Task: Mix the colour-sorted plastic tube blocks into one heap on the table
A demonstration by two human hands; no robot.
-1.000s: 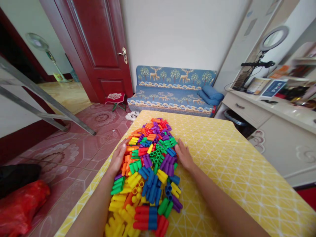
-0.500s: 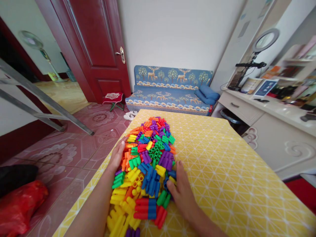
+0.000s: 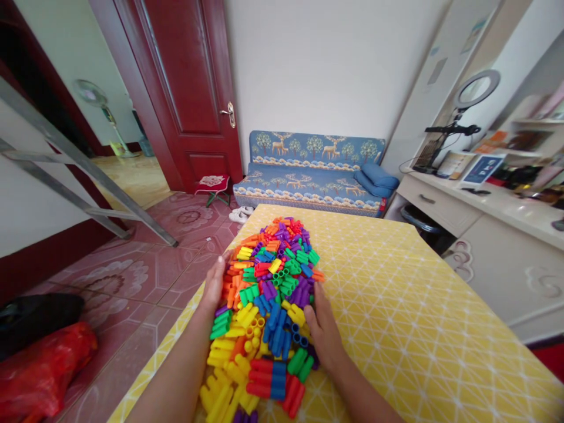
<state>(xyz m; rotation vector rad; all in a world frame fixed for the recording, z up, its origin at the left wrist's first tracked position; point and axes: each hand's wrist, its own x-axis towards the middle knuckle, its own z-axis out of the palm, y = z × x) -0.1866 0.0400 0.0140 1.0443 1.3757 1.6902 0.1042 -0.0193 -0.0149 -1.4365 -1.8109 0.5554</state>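
Your left hand [image 3: 214,283] and right hand [image 3: 325,329], both loosely open and gripping nothing, flank the heap of coloured plastic pieces [image 3: 275,323] on the yellow-covered surface [image 3: 396,305], apparently to keep its sides from spreading, especially near the left edge.

From here I can't tell what's under the right grip [image 3: 326,332]. Nearer than the left grip [image 3: 213,286], purple pieces [image 3: 245,417] get cut off below; far right of both, shelf clutter [image 3: 531,176] blurs.
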